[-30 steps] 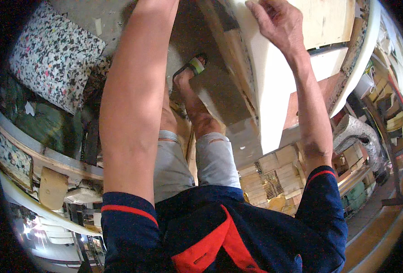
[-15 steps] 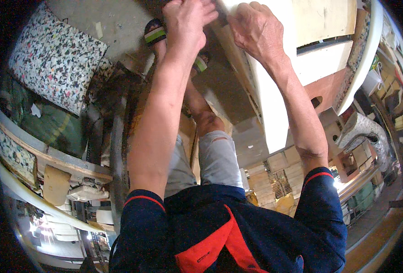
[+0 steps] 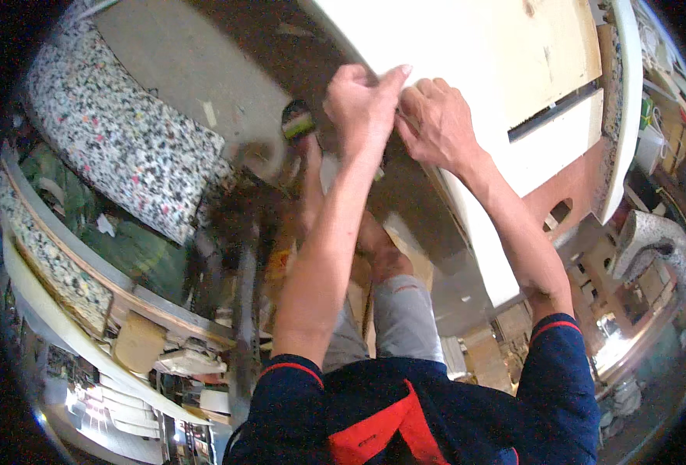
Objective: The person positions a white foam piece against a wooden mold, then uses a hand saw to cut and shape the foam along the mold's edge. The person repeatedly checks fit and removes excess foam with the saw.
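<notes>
Speckled foam slab at far left, green-toed shoe beside it on the floor, then left hand and right hand touching, fingers curled tight and pinching the near edge of the pale wooden panel above the knees. Step judged: gripping the panel edge; next move likely calls for a steady two-handed pull. Versus half a second ago: hands closer together, lower on the edge.

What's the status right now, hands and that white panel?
Left hand and right hand side by side, gripping the edge of the white panel. What the fingers pinch: hidden. Nothing in the way.
</notes>
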The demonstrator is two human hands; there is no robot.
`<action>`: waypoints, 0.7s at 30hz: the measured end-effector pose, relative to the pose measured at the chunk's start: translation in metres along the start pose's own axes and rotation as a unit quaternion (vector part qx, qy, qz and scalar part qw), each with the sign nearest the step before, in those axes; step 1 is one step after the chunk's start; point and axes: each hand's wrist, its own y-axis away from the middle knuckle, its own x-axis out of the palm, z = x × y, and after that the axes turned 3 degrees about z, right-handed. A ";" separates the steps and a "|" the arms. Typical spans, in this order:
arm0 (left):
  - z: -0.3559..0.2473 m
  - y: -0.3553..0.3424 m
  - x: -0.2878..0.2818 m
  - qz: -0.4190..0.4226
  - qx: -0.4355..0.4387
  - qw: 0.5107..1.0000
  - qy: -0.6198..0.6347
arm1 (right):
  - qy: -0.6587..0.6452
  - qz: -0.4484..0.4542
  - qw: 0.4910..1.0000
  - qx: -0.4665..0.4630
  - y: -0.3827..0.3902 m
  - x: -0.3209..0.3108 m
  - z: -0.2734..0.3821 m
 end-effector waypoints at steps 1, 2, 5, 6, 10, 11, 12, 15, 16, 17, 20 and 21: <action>-0.001 -0.001 0.002 -0.036 0.017 0.997 -0.072 | -0.027 0.011 0.999 -0.017 -0.001 -0.008 -0.002; -0.002 -0.003 0.003 -0.037 0.007 0.997 -0.066 | -0.058 0.003 0.998 0.012 -0.005 -0.016 -0.004; 0.001 -0.007 0.003 -0.013 -0.017 0.999 -0.047 | -0.051 -0.032 0.996 0.069 -0.025 -0.037 -0.019; 0.005 -0.005 0.002 -0.030 -0.009 0.997 -0.066 | 0.020 -0.094 0.995 0.017 -0.037 -0.036 -0.024; 0.017 -0.003 -0.005 0.012 -0.046 0.998 0.046 | 0.136 -0.094 0.986 -0.013 -0.075 -0.010 -0.033; 0.016 -0.001 -0.011 0.028 -0.051 0.994 0.089 | 0.151 -0.074 0.986 -0.009 -0.079 -0.003 -0.031; 0.010 0.000 -0.016 0.050 -0.071 0.987 0.132 | 0.169 -0.037 0.985 -0.008 -0.081 0.002 -0.030; -0.028 -0.002 -0.034 0.079 -0.095 0.992 0.012 | 0.174 -0.026 0.984 0.005 -0.082 0.004 -0.025; -0.049 -0.006 -0.040 0.084 -0.131 0.986 -0.065 | 0.188 -0.022 0.982 0.015 -0.083 0.001 -0.023; -0.071 -0.011 -0.042 0.030 0.003 0.978 -0.208 | 0.180 -0.009 0.984 0.016 -0.083 -0.002 -0.020; -0.119 -0.054 -0.017 -0.084 0.469 0.780 -0.407 | 0.200 0.016 0.978 0.060 -0.082 -0.004 -0.010; -0.125 -0.075 -0.001 -0.065 0.489 0.724 -0.482 | 0.206 0.019 0.975 0.076 -0.082 -0.001 -0.008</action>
